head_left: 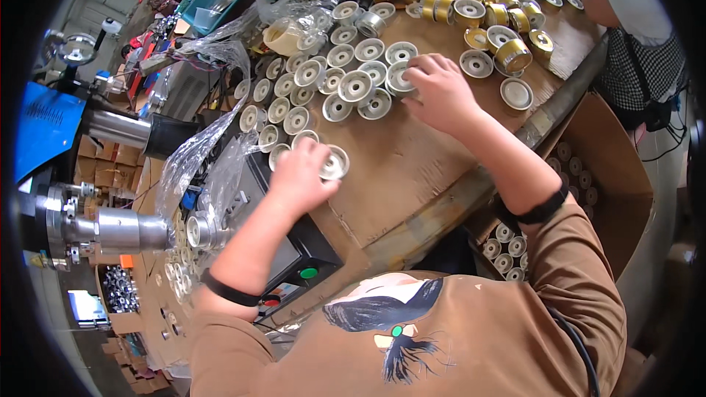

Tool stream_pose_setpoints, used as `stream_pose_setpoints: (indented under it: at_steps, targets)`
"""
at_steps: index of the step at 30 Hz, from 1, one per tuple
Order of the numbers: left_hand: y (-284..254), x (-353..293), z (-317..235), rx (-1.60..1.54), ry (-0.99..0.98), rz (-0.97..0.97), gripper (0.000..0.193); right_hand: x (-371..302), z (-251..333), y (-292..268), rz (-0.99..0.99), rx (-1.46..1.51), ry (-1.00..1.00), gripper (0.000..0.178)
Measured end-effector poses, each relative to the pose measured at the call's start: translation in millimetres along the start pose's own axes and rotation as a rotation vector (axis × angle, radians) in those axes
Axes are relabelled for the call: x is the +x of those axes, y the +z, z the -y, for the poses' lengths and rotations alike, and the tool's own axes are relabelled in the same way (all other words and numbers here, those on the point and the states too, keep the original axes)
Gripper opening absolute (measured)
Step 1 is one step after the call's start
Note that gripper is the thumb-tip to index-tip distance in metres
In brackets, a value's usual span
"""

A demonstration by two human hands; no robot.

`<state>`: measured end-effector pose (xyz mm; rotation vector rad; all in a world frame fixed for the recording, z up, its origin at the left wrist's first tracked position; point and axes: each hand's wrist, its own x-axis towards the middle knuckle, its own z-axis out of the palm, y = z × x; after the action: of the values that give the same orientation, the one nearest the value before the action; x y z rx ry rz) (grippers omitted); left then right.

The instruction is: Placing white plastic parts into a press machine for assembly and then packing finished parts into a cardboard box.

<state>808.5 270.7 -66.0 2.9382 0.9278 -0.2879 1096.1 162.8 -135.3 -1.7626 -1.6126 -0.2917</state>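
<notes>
My left hand [298, 176] is closed round a small white-faced round metal cup [335, 162] with a hole in its middle, low over the near left of the cardboard-covered table. Another cup of this kind [304, 137] sits just beyond its fingertips. Farther right, my right hand [443, 95] has its fingers and thumb bent about the side of a similar cup [398, 78], at the right end of a cluster. Several more white-faced cups [356, 86] stand close together between the two hands.
Gold-banded cups [512, 55] are heaped at the far right. A machine with a metal spindle [132, 231] and a control box with a green button [309, 273] lie left. Clear plastic sheeting [202, 147] hangs nearby. An open carton [614, 176] stands right, near another person [632, 15].
</notes>
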Motion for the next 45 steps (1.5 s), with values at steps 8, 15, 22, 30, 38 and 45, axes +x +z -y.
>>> stream_pose_setpoints:
  at_steps: [8, 15, 22, 30, 38, 45]
  targets:
    - [15.7, -14.9, 51.4, -0.217, -0.108, -0.184, 0.055, -11.3, 30.9, -11.3, 0.160, -0.035, 0.095, 0.011]
    - [23.2, 20.7, 40.6, -0.140, -0.105, 0.132, 0.046, -20.0, 50.4, 8.7, 0.128, 0.055, 0.117, 0.024]
    - [3.5, -80.2, 8.3, -0.319, 0.099, -0.115, 0.021, -22.4, 80.6, -12.9, 0.139, 0.176, -0.012, 0.030]
    - [136.0, -477.2, 33.3, -1.401, -1.162, 0.660, 0.024, -106.7, 81.5, 0.4, 0.270, 0.271, 0.183, 0.015]
    - [238.9, -516.3, -29.0, -1.527, -1.325, 0.260, 0.025, -111.7, 93.0, 9.7, 0.144, 0.106, 0.075, 0.011]
    - [249.2, -469.3, -7.0, -1.537, -1.118, 0.144, 0.025, -112.1, 96.4, 12.7, 0.097, 0.019, 0.060, 0.011]
